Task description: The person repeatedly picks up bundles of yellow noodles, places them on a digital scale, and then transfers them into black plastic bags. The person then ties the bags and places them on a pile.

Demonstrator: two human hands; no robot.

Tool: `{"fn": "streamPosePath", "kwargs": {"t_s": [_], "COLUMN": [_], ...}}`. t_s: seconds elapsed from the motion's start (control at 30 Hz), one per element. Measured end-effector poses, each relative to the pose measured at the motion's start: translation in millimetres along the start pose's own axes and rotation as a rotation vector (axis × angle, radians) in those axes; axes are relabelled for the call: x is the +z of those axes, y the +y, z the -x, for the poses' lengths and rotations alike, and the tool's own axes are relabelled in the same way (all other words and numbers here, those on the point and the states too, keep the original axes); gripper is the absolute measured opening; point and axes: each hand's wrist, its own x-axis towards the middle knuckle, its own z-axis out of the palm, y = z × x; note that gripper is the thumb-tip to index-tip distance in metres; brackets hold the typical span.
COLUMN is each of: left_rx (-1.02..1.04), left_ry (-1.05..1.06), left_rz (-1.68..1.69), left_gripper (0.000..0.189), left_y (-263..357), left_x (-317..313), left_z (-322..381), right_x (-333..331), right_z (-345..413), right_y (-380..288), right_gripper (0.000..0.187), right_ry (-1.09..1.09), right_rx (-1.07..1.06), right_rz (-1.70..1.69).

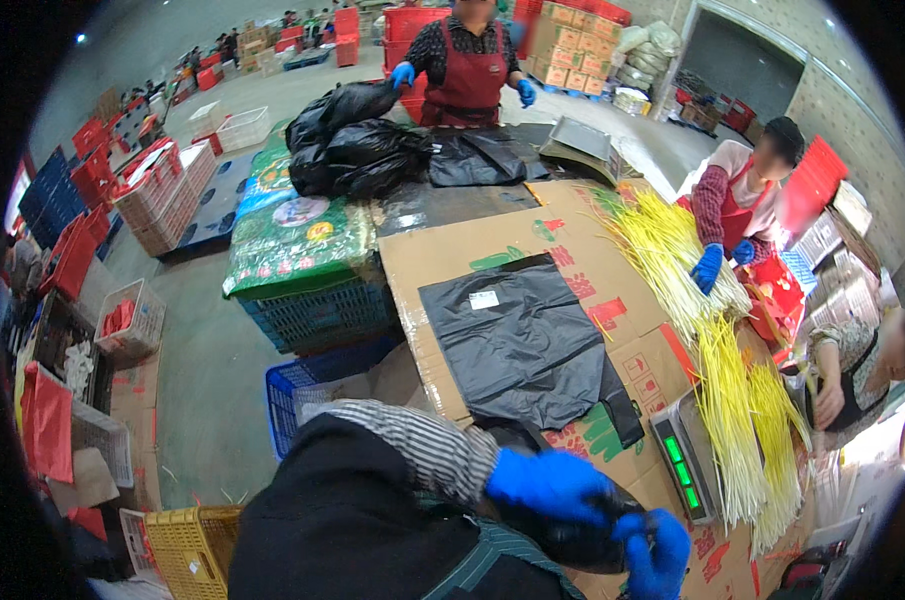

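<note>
A dark plastic bag [583, 546] bulges close against my body at the lower edge. My left hand [553, 484], in a blue glove below a striped sleeve, grips its gathered neck. Also gloved in blue, my right hand [658, 553] pinches the same neck just right of the left; its fingertips are partly hidden. Beyond my hands, a flat black plastic bag [516, 345] with a white label lies on the cardboard-covered table [415, 300]. To the right, long bundles of yellow chives [730, 435] rest on a digital scale [681, 457] with a lit green display.
Across the table, a person in a red apron [463, 71] touches filled black bags [355, 142]. Another person's gloved hand [707, 268] rests on a chive pile [655, 247]. A third person [854, 375] is at right. Crates [313, 315] stand left of the table.
</note>
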Motion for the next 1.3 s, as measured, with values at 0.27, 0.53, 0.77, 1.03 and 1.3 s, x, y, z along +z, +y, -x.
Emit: {"fn": "streamPosePath", "kwargs": {"t_s": [0.27,0.53,0.77,1.03,1.3], "left_rx": [-0.177,-0.070,-0.264,-0.144,-0.093], "left_ry": [0.845,1.116,0.331,0.454,0.554], "left_rz": [-0.604,-0.891,-0.433,-0.464,-0.466], "left_gripper": [0.024,0.019,0.026,0.016,0.027], "left_y": [-90,-72,-248,-228,-143], "left_x": [-238,-286,-53,-65,-14], "left_z": [91,66,-14,-10,31], "right_x": [-52,-13,48,60,117], "right_z": [42,102,70,11,-82], "right_y": [68,130,137,154,153], "right_gripper": [0.018,0.021,0.020,0.027,0.037], "right_ry": [0.698,0.756,0.564,0.418,0.411], "right_rx": [0.540,0.552,0.601,0.500,0.648], "right_rz": [-0.104,-0.228,-0.343,-0.608,-1.196]}}
